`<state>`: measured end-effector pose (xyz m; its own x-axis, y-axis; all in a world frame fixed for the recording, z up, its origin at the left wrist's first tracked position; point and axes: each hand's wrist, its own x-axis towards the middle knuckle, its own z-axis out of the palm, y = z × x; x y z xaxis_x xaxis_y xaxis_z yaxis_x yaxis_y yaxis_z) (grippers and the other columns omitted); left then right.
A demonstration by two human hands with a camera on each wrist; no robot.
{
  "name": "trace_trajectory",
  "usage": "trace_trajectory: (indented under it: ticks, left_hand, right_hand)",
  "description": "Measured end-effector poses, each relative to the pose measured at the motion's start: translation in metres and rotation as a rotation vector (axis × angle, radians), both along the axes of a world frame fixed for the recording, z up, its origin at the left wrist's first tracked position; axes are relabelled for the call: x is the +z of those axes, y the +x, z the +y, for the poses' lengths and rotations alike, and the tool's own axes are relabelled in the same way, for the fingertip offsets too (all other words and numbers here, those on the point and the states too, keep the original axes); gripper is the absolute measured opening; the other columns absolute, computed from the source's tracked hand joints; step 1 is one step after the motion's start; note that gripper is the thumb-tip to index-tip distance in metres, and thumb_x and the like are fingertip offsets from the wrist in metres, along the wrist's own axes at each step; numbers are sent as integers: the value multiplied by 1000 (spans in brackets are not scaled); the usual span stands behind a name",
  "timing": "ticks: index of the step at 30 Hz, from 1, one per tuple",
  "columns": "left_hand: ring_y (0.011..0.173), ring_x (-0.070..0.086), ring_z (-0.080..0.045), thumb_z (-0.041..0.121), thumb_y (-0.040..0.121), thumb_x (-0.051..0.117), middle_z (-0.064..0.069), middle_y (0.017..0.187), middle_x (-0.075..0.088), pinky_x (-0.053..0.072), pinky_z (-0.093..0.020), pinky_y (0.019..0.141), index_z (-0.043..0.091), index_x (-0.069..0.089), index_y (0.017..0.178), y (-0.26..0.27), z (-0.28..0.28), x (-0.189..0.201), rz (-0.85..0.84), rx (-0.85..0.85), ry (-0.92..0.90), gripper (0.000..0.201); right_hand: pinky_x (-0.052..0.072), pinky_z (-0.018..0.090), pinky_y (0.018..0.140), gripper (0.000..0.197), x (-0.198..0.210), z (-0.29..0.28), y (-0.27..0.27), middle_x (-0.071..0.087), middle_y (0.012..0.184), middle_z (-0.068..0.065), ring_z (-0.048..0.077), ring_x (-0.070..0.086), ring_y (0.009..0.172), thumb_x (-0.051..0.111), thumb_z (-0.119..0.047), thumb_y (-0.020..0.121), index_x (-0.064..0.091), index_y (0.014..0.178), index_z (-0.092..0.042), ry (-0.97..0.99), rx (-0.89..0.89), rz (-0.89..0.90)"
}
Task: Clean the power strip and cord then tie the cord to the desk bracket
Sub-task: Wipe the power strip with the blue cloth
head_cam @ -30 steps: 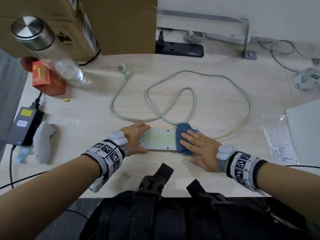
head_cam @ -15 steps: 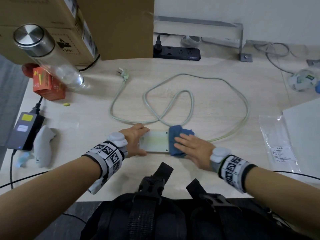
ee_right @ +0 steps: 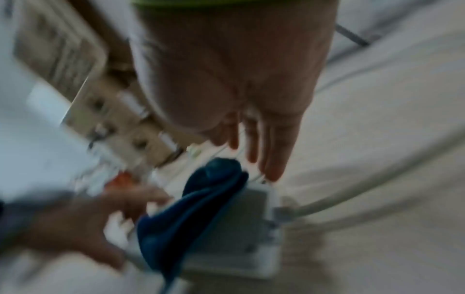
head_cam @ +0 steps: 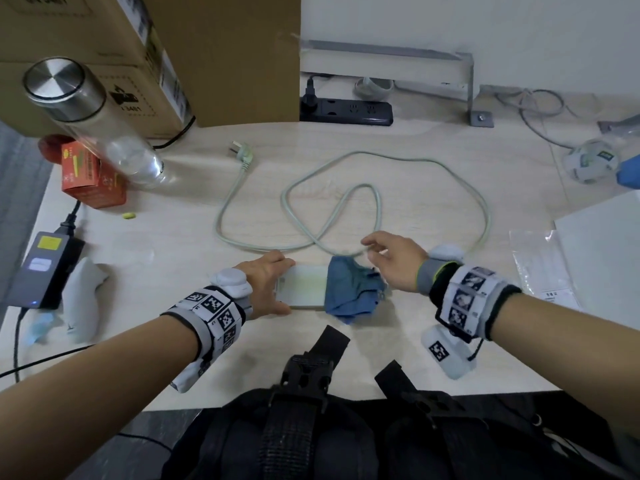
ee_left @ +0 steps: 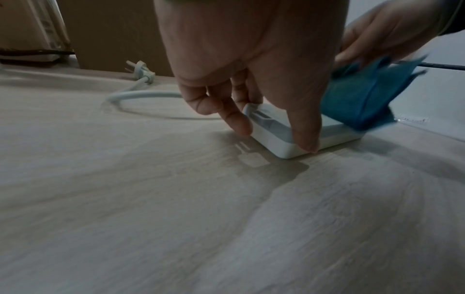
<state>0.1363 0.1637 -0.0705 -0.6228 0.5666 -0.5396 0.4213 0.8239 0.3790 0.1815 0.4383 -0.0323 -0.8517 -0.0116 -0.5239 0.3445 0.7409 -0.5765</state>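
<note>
A white power strip (head_cam: 304, 285) lies near the desk's front edge. My left hand (head_cam: 282, 285) grips its left end, thumb on the near side and fingers on the far side (ee_left: 275, 137). A crumpled blue cloth (head_cam: 353, 289) lies loose on the strip's right end (ee_left: 359, 95). My right hand (head_cam: 377, 252) hovers just behind the cloth with straight fingers, over the pale cord (head_cam: 349, 202), holding nothing. The cord loops across the desk to its plug (head_cam: 242, 152). A grey desk bracket (head_cam: 471, 81) stands at the back right. The right wrist view is blurred.
A cardboard box (head_cam: 207, 46) and a black power strip (head_cam: 346, 112) stand at the back. At the left are a steel-capped bottle (head_cam: 86, 116), an orange carton (head_cam: 90, 178) and a power adapter (head_cam: 45, 268). A plastic bag (head_cam: 543, 271) and a white sheet (head_cam: 606, 254) lie at the right.
My right hand has lifted off the cloth and moved back toward the cord. The cloth now lies loose and crumpled on the strip. My left hand keeps its hold.
</note>
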Motion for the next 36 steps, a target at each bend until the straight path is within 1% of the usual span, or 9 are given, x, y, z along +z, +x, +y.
trace_trajectory:
  ticks: [3, 6, 10, 15, 21, 23, 25, 31, 36]
  left_hand:
    - [107, 54, -16, 58, 68, 72, 17, 131, 36, 45, -28, 83, 32, 32, 141, 1, -1, -1, 5, -4, 2, 87]
    - [106, 55, -17, 58, 68, 71, 17, 131, 36, 44, -27, 81, 33, 31, 141, 2, -2, -3, 2, 7, 12, 87]
    - [105, 55, -18, 57, 69, 72, 16, 131, 37, 47, -30, 82, 32, 32, 141, 2, -3, -4, 10, 6, 15, 86]
    - [108, 57, -20, 57, 68, 73, 15, 135, 36, 50, -37, 89, 32, 31, 142, 1, -2, -5, -5, 12, 7, 88]
    - [101, 59, -19, 54, 64, 77, 13, 128, 42, 50, -34, 84, 30, 40, 136, 3, -2, -7, 0, 50, 67, 85]
    - [93, 62, -20, 54, 61, 78, 10, 119, 49, 52, -36, 80, 28, 48, 125, 4, -2, -9, -6, 57, 115, 76]
    - [91, 62, -20, 54, 60, 79, 10, 117, 50, 52, -37, 79, 28, 49, 121, 4, -2, -10, -16, 66, 117, 72]
    - [104, 58, -18, 54, 63, 78, 16, 128, 42, 50, -36, 86, 31, 36, 136, 0, -6, -9, -20, 34, 60, 87]
    - [104, 57, -18, 54, 65, 78, 15, 127, 42, 50, -35, 85, 30, 36, 136, 0, -5, -7, -18, 19, 55, 86]
  right_hand:
    - [46, 32, 94, 37, -7, -4, 15, 61, 126, 8, 28, 59, 113, 47, -23, 94, 58, 128, -13, 206, 184, 394]
    - [55, 38, 86, 39, -24, -17, 44, 65, 121, 11, 28, 65, 109, 49, -25, 88, 67, 118, -8, 243, 574, 677]
    - [45, 50, 100, 57, -57, -3, 67, 47, 143, 17, 37, 44, 132, 72, -15, 83, 50, 135, -4, 255, 811, 516]
    - [23, 50, 113, 74, -56, 30, 75, 23, 157, 12, 35, 15, 144, 65, -35, 86, 30, 149, -17, 322, 906, 406]
    - [17, 51, 114, 65, -67, -42, 58, 32, 154, 10, 36, 22, 143, 51, -44, 90, 35, 146, -16, 281, 875, 487]
    - [23, 51, 112, 61, -71, -74, 48, 41, 149, 10, 36, 32, 139, 40, -47, 92, 40, 143, -14, 249, 866, 504]
    - [28, 52, 109, 61, -73, -87, 42, 45, 146, 10, 36, 37, 137, 47, -44, 90, 38, 142, -14, 243, 886, 506]
    - [22, 50, 115, 71, -60, 15, 65, 20, 159, 2, 28, 15, 146, 51, -35, 90, 20, 151, -20, 291, 872, 431]
    - [25, 53, 113, 78, -56, 13, 71, 27, 156, 5, 32, 18, 145, 64, -38, 85, 25, 149, -16, 302, 839, 420]
